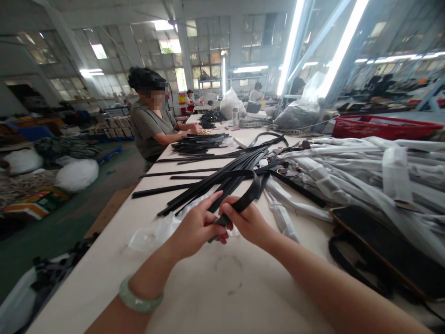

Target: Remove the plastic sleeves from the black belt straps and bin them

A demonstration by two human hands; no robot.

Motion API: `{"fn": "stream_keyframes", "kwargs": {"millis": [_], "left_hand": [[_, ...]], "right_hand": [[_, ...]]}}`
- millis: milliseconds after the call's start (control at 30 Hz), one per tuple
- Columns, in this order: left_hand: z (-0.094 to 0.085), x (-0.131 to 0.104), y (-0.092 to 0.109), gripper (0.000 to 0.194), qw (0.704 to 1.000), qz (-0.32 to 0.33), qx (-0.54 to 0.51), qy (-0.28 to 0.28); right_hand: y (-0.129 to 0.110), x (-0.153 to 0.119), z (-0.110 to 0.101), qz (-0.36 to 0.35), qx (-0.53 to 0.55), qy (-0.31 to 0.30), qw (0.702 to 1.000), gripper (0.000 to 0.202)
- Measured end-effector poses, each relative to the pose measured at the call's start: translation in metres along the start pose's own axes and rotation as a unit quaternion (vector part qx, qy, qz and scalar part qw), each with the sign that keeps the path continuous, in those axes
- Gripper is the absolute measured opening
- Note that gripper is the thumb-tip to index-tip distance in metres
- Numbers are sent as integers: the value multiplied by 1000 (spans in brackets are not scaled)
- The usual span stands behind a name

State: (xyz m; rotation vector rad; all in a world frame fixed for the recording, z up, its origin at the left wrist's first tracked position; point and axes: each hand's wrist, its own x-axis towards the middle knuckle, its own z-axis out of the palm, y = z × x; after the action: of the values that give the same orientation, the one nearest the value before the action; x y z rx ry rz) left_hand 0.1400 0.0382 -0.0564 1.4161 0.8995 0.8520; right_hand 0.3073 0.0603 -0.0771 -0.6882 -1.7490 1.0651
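Both of my hands meet over the near part of the table, on one black strap (247,197) that bends up and back in a loop. My left hand (198,225) pinches the strap's near end between thumb and fingers, its index finger stretched forward. Close beside it, my right hand (248,220) is closed around the same strap a little further along. Just beyond my hands lies a bundle of black straps (208,190), spread lengthwise on the pale table (215,287). A clear plastic wrapper (148,239) sits left of my left hand.
White-wrapped strips (323,178) are heaped on the right, before a red crate (385,127). A black padded piece (382,250) lies at the right edge. Across the table's left side, a co-worker (153,116) handles small things near another pile of black strips (200,143).
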Motion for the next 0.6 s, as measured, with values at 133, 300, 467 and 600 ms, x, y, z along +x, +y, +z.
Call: {"fn": "stream_keyframes", "kwargs": {"millis": [133,300,467,600], "left_hand": [[-7,4,-4,93,999,1,7,39],[-18,8,-10,89,999,-13,36,29],[-51,-3,2,68,973,-79,131,-172],[-84,-12,10,40,957,-91,238,-139]], "right_hand": [[14,5,0,58,90,-91,990,34],[13,6,0,77,60,-27,995,33],[-7,14,-38,-2,109,225,968,28],[-13,24,-93,-94,257,455,847,22]]}}
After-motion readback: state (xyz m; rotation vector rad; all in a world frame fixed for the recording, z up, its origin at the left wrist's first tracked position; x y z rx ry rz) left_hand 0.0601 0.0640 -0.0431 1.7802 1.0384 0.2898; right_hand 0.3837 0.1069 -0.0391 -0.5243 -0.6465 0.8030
